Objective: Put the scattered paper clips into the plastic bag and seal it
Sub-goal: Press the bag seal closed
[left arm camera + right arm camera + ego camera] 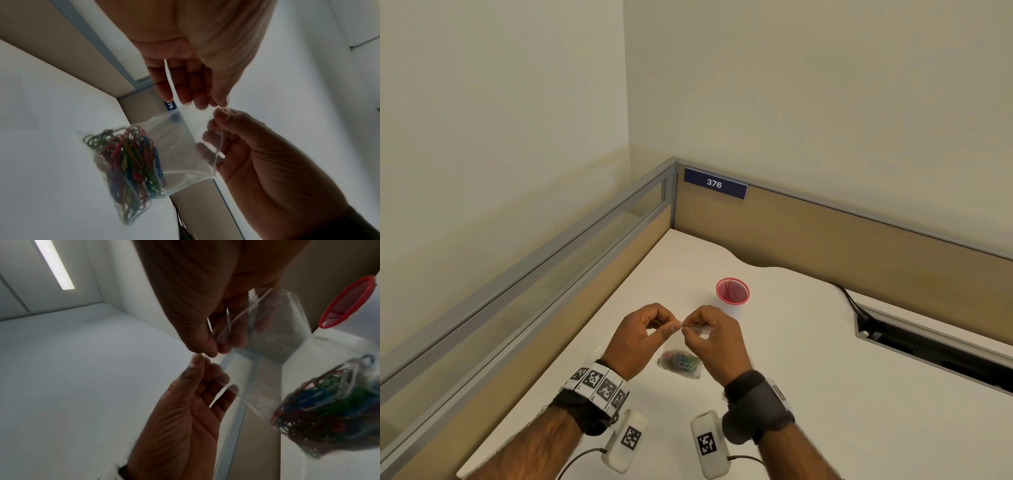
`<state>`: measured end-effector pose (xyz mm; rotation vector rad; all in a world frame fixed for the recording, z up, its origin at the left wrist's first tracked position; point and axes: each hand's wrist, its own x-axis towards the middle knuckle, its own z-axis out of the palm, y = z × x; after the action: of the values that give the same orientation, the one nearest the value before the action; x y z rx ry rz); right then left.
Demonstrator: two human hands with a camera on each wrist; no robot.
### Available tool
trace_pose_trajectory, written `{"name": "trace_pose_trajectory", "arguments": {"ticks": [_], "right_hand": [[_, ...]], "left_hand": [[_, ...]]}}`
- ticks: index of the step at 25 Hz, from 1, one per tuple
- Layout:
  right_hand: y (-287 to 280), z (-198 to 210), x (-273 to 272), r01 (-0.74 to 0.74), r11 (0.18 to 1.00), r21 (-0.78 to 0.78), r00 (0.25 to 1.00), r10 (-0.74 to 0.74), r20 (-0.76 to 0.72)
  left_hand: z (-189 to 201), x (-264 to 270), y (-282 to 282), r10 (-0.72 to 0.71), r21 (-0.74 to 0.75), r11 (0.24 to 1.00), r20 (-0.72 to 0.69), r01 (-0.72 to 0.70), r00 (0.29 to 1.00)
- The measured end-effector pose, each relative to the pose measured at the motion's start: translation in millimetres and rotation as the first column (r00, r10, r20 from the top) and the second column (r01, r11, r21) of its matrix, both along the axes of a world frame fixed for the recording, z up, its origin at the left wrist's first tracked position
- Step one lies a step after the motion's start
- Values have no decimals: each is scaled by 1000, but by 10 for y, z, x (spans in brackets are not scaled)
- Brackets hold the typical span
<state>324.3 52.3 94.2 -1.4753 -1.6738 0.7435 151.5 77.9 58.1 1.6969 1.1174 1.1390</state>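
Observation:
A small clear plastic bag (672, 345) hangs over the white table (808, 359), its bottom resting on the surface. Several coloured paper clips (681, 364) lie bunched in its bottom; no loose clips show on the table. My left hand (673, 325) and right hand (687, 326) pinch the bag's top strip side by side, fingertips almost touching. In the left wrist view the left hand (218, 100) and right hand (221, 113) pinch the bag (180, 146) above the clips (127, 162). The right wrist view shows the same grip, with right hand (211, 350), left hand (199, 361), bag (271, 340) and clips (329, 402).
A red mesh cup (732, 291) stands just beyond the hands and also shows in the right wrist view as a red mesh cup (353, 301). A cable slot (928, 346) with a black cable opens in the table at the right. Partition walls (825, 240) close the far and left sides.

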Motion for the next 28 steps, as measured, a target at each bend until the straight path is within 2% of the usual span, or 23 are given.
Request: {"name": "trace_pose_trajectory", "arguments": {"ticks": [10,16,24,28], "right_hand": [[-39,-33,14,-34,999,-5,997,34,72],[-84,-110,230,-34,997,-62,997,39,72],[-138,-161,484,18,999,-51,999,-16,31],[-132,-168,536,47,998,-33,998,-48,-47]], "left_hand": [[-53,50,-79,-51,52,997,1,50,999],[-94,62,-47,-107,-16,994,19,108,994],[-151,-51,48,-53,-109,992,74,61,996],[-159,-8,60,-8,-186,981,209,48,978]]}}
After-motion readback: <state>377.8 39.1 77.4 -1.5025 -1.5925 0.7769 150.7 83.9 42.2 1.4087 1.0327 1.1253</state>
